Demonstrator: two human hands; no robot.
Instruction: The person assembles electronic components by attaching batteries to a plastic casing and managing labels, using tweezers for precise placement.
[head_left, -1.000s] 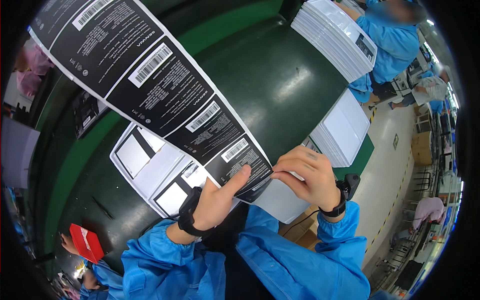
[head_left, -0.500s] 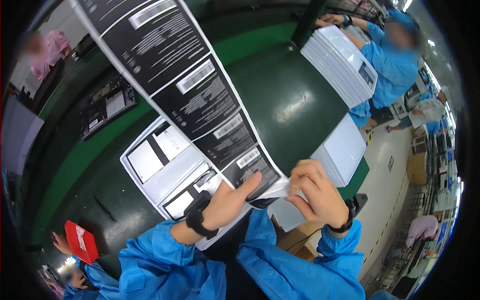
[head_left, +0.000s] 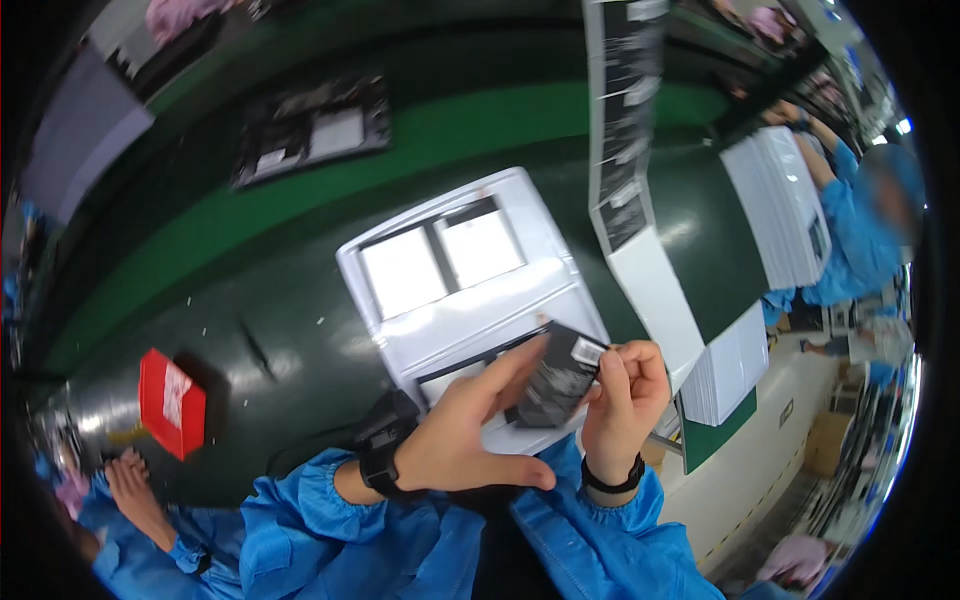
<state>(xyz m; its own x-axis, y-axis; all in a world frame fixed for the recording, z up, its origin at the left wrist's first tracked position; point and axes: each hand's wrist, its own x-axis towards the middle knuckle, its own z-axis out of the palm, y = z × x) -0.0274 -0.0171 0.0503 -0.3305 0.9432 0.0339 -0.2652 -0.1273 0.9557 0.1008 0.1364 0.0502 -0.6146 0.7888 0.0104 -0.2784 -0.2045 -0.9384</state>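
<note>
One black rectangular label with white print and a white barcode patch (head_left: pixel 562 380), tilted, held above the lower right part of the tray; pinched at its upper right edge between thumb and fingers of the right hand (head_left: pixel 628 398). One left hand (head_left: pixel 468 425), opened out, fingers extended to the label's left edge, thumb spread apart below; whether the fingertips touch the label cannot be told. Black bands on both wrists. One white glossy moulded tray (head_left: pixel 480 298), lying on the dark green bench (head_left: pixel 290 410); in its upper half, two white rectangular panels with black borders (head_left: pixel 405 272), side by side; lower half partly hidden by the left hand and label. One long strip of black printed labels on white backing (head_left: pixel 625 125), to the right of the tray, its lower length bare white, ending near the right hand. Two stacks of thin white trays, farther right: one upper (head_left: pixel 775 210), one lower (head_left: pixel 732 362). One dark flat electronic unit with a pale panel (head_left: pixel 318 132), beyond the tray. One slim black tool (head_left: pixel 257 350), left of the tray. One red angular box (head_left: pixel 172 405), farther left, near another person's hand (head_left: pixel 132 488). One co-worker in blue (head_left: pixel 850 240), right edge.
</note>
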